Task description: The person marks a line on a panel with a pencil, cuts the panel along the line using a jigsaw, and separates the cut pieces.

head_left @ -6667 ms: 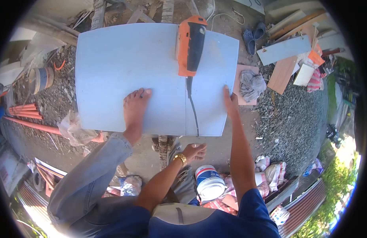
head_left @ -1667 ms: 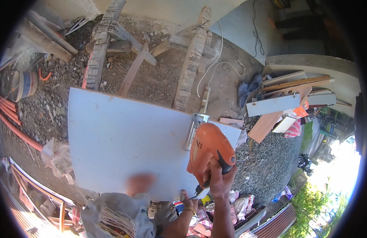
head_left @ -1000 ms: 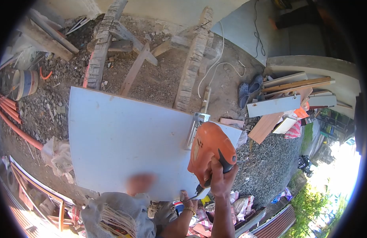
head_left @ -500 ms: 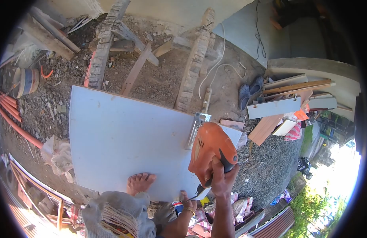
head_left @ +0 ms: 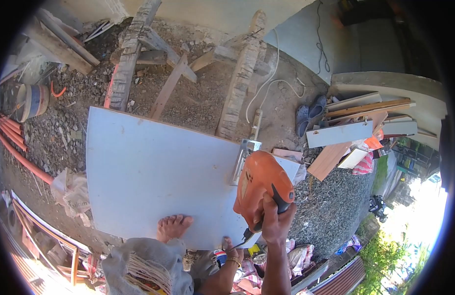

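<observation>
My right hand [head_left: 276, 221] is wrapped round the handle of an orange jigsaw [head_left: 261, 187]. The jigsaw's metal base plate [head_left: 240, 162] rests on a white board [head_left: 153, 167] near its right side; the blade is hidden. A narrower white strip of board shows beyond the tool. My left hand [head_left: 233, 250] is at the board's near edge, thumb on top, its other fingers mostly hidden. The jigsaw's dark cord end hangs close to that thumb. My bare foot [head_left: 174, 227] presses on the board's near part.
Notched timber supports [head_left: 237, 88] stand beyond the board. A white cable [head_left: 261, 91] lies on the ground. Slippers [head_left: 310, 115] and stacked offcuts [head_left: 340, 132] lie at right, beside gravel. A bucket [head_left: 31, 102] and orange pipes [head_left: 21, 142] are at left. Another person [head_left: 367, 14] is at upper right.
The jigsaw, the board and both my hands look unmoved. At upper right, the other person has shifted slightly.
</observation>
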The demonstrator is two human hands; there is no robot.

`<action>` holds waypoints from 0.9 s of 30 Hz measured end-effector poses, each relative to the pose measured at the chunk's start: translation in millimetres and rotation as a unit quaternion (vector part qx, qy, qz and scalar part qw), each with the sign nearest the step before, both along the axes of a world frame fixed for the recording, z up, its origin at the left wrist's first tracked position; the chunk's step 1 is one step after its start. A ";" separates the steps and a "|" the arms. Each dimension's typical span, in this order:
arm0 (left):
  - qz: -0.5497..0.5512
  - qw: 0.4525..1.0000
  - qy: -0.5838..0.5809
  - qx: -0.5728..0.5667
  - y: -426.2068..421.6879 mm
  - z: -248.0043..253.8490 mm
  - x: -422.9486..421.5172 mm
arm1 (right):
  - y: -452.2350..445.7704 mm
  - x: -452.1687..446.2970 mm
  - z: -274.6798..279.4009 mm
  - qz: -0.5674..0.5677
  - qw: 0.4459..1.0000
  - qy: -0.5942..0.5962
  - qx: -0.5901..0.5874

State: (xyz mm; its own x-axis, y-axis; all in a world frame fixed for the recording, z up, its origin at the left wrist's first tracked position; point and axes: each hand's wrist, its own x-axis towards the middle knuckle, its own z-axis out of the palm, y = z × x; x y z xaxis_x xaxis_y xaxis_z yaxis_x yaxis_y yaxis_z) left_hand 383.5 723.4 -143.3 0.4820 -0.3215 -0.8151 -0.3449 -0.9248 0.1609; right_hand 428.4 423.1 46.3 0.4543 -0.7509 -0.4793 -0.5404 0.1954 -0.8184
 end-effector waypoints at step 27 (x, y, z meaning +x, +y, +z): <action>0.146 0.958 0.231 -0.088 -119.7 -0.2 -214.8 | 12.4 -128.0 -5.3 -0.319 0.932 -0.139 -0.105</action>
State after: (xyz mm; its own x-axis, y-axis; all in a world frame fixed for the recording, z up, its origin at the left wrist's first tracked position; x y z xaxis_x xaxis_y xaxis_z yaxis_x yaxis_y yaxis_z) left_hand 168.7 603.7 -143.4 0.1724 -0.3810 -0.9083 0.0699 -0.9151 0.3971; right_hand 300.4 435.5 41.0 -0.0329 -0.9744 -0.2224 -0.1308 0.2248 -0.9656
